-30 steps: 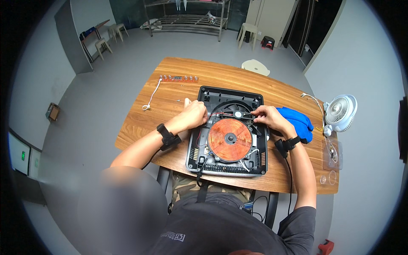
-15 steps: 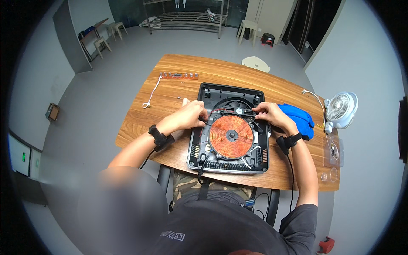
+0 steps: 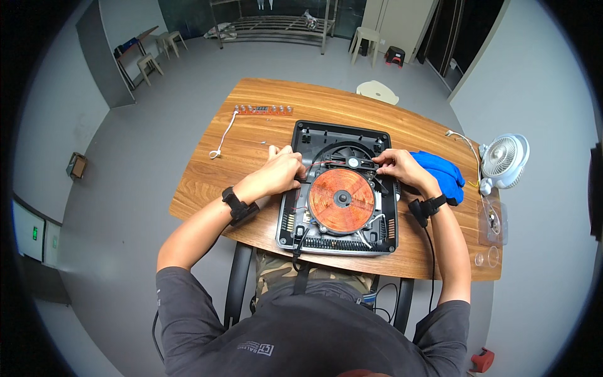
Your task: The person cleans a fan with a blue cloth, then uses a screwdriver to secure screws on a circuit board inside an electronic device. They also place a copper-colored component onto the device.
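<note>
An opened induction cooker [image 3: 286, 221], its black housing lying flat on the wooden table, is between my hands. In it sits a round copper coil [image 3: 326, 193] with a dark centre, and behind that a black cooling fan [image 3: 349, 154]. My left hand [image 3: 286, 168] is over the housing's left side, fingers curled and closed. A thin red wire [image 3: 323, 163] runs from the fan toward them; what they grip is hidden. On the other side my right hand [image 3: 399, 168] has thumb and fingers pinched at the fan's right edge.
A small button circuit board [image 3: 264, 110] with a white cable [image 3: 227, 135] lies at the back left. Right of the cooker are a blue cloth [image 3: 440, 176], a white desk fan [image 3: 504, 160] and a clear plastic tray [image 3: 493, 223]. A black power cord [image 3: 298, 254] hangs over the front edge.
Both hands stay at nearly the same spots on the cooker. The blurred shape at lower left is gone, so my left upper arm and sleeve now show.
</note>
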### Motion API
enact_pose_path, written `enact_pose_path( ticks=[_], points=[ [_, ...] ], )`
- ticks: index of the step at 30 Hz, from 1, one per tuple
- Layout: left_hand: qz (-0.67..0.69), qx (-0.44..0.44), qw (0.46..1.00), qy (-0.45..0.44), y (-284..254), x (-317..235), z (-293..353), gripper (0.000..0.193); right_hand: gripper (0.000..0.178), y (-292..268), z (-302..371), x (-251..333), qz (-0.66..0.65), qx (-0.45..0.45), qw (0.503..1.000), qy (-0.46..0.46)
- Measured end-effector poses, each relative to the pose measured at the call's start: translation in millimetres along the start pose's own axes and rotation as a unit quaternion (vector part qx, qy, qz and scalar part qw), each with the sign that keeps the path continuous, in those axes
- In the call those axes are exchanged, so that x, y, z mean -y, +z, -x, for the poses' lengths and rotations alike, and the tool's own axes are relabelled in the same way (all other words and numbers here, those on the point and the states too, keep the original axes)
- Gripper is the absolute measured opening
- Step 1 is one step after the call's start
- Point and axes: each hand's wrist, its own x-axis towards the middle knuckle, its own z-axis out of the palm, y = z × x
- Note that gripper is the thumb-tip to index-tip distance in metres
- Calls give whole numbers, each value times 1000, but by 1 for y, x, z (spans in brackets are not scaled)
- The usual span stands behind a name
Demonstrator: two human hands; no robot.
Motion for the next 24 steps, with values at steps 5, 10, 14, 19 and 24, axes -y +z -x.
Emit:
enact_pose_path(
  ticks=[5, 10, 14, 19, 24],
  points=[
    [-5, 11, 1000, -8, 0, 0, -1, 22, 31, 0, 0, 0, -4, 1, 1000, 2],
    [15, 20, 1000, -6, -8, -2, 2, 22, 30, 1, 0, -2, -11, -2, 1000, -4],
    [56, 27, 998, -32, -19, 0, 2, 27, 30, -1, 0, 0, -16, 3, 1000, 6],
    [0, 52, 999, -10, -21, -8, 8, 44, 31, 0, 0, -4, -4, 3, 1000, 0],
    [-46, 61, 997, 5, -17, -16, 11, 55, 31, 0, -1, -1, 8, 2, 1000, -5]
  ],
)
